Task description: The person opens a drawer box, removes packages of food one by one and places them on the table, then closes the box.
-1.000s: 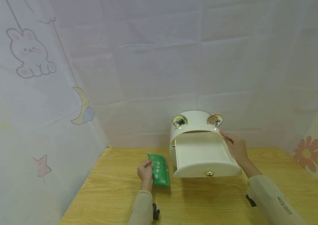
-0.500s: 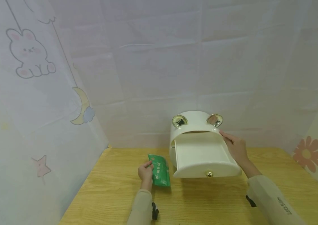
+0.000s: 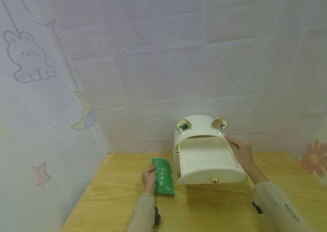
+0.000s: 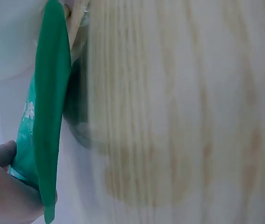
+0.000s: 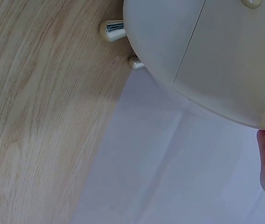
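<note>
My left hand (image 3: 149,178) pinches the left edge of a soft green packet (image 3: 164,177) with pale printed characters. In the left wrist view the packet (image 4: 50,98) stands edge-on above the tabletop, thumb on one face. To its right sits a rounded white drawer box (image 3: 200,124) with two gold-rimmed round ears. Its upper drawer (image 3: 207,154) is pulled out, bare inside, with a gold knob (image 3: 214,180) on the front. My right hand (image 3: 242,155) rests against the box's right side, fingers extended. In the right wrist view those fingertips touch the white shell (image 5: 225,65); part of the hand is cut off.
The box stands on short gold feet (image 5: 113,30) near the back of a wooden table (image 3: 114,199). A pale cloth backdrop (image 3: 157,74) hangs behind and at both sides, printed with a bunny, moon, star and flower.
The green packet, still pinched in my left hand, has tilted slightly, with its lower end a little nearer to me. My right hand and the open drawer stay as they were.
</note>
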`<state>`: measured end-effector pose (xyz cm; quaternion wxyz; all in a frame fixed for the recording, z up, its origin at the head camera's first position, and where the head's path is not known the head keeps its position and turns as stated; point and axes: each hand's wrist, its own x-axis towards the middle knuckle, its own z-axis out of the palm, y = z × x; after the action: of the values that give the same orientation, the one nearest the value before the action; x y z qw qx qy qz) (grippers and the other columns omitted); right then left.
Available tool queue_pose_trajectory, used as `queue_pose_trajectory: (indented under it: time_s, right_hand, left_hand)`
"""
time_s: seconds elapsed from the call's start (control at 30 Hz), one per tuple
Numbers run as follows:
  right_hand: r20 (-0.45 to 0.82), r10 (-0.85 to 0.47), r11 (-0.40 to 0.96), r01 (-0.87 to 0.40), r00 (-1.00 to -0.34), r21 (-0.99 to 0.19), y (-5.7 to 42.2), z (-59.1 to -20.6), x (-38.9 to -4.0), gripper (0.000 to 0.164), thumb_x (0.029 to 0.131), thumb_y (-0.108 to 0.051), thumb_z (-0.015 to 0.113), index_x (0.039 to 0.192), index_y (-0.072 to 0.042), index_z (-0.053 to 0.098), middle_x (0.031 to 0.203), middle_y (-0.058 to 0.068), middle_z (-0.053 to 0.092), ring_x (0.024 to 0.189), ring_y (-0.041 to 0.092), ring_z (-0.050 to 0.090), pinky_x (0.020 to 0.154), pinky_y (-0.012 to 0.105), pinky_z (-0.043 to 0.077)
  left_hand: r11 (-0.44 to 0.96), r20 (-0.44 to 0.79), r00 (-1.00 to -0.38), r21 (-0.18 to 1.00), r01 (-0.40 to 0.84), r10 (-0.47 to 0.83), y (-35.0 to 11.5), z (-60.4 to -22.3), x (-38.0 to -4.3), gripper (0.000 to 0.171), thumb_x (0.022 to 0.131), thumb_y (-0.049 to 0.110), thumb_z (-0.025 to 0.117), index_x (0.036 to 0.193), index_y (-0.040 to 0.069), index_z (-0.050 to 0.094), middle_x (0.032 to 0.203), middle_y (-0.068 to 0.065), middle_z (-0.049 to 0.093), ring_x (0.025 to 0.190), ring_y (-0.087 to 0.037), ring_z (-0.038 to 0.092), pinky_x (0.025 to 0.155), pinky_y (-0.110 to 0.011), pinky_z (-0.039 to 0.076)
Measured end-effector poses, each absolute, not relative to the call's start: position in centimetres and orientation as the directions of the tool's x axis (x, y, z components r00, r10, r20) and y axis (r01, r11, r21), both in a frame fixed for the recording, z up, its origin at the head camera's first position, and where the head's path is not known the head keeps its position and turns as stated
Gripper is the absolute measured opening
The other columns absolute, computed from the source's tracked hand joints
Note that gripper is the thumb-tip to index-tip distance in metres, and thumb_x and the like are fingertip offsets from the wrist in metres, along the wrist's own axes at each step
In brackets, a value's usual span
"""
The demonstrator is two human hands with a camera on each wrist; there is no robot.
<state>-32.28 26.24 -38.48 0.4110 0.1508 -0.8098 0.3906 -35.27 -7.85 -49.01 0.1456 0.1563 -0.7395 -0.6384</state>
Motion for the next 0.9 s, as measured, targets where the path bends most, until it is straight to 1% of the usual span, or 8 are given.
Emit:
queue_pose_trajectory:
  time_s: [0.1, 0.23, 0.4, 0.63, 0.8, 0.9]
  right_hand:
    - [0.778, 0.082, 0.648, -0.56, -0.623, -0.517, 26.2, -38.5, -32.2, 0.021, 0.085, 0.008, 0.057, 0.104, 0.007, 0.065, 0.096, 0.027, 0.064, 0.035, -0.006, 0.018, 0.034, 0.017, 0.026]
    - [0.773, 0.093, 0.645, -0.553, -0.628, -0.528, 25.9, -38.4, -32.0, 0.021, 0.085, 0.008, 0.057, 0.104, 0.007, 0.065, 0.094, 0.027, 0.064, 0.034, -0.003, 0.019, 0.034, 0.017, 0.025]
    - [0.764, 0.1, 0.642, -0.545, -0.637, -0.539, 25.9, -38.3, -31.9, 0.02, 0.086, 0.007, 0.056, 0.104, 0.007, 0.065, 0.095, 0.027, 0.064, 0.035, -0.003, 0.019, 0.034, 0.017, 0.026]
    - [0.758, 0.101, 0.631, -0.547, -0.645, -0.55, 25.9, -38.3, -31.9, 0.021, 0.086, 0.006, 0.056, 0.105, 0.007, 0.065, 0.098, 0.026, 0.063, 0.038, -0.004, 0.023, 0.036, 0.017, 0.027]
    - [0.762, 0.106, 0.637, -0.545, -0.639, -0.545, 25.8, -38.3, -32.0, 0.02, 0.086, 0.006, 0.056, 0.104, 0.006, 0.065, 0.097, 0.026, 0.064, 0.037, -0.003, 0.022, 0.036, 0.017, 0.026]
    - [0.761, 0.112, 0.642, -0.538, -0.639, -0.546, 25.8, -38.2, -31.9, 0.02, 0.086, 0.006, 0.057, 0.103, 0.006, 0.066, 0.096, 0.026, 0.064, 0.038, -0.002, 0.026, 0.037, 0.017, 0.027]
  left_hand:
    - [0.178, 0.033, -0.901, 0.983, -0.05, -0.433, -8.1, -49.1, -35.6, 0.019, 0.079, -0.006, 0.063, 0.096, -0.002, 0.068, 0.107, -0.022, 0.063, 0.107, -0.042, 0.053, 0.092, -0.05, 0.041]
    - [0.216, 0.037, -0.907, 0.975, -0.06, -0.42, -8.6, -49.1, -35.9, 0.018, 0.079, -0.005, 0.063, 0.096, -0.002, 0.068, 0.106, -0.022, 0.063, 0.106, -0.042, 0.053, 0.09, -0.051, 0.041]
    - [0.229, 0.03, -0.92, 0.971, -0.066, -0.391, -9.0, -48.9, -36.1, 0.018, 0.081, -0.005, 0.062, 0.097, -0.003, 0.068, 0.108, -0.022, 0.063, 0.106, -0.042, 0.053, 0.089, -0.05, 0.043]
    - [0.242, 0.023, -0.922, 0.967, -0.077, -0.386, -9.2, -48.8, -36.2, 0.017, 0.083, -0.004, 0.061, 0.099, -0.004, 0.068, 0.108, -0.023, 0.062, 0.106, -0.042, 0.053, 0.088, -0.048, 0.044]
    - [0.245, 0.015, -0.921, 0.965, -0.088, -0.389, -9.4, -48.9, -36.1, 0.019, 0.083, -0.005, 0.059, 0.1, -0.005, 0.067, 0.109, -0.024, 0.062, 0.107, -0.042, 0.053, 0.088, -0.047, 0.045]
    - [0.251, 0.003, -0.923, 0.963, -0.101, -0.385, -9.5, -49.1, -36.0, 0.021, 0.083, -0.005, 0.057, 0.102, -0.005, 0.066, 0.111, -0.024, 0.06, 0.11, -0.042, 0.051, 0.089, -0.048, 0.043]
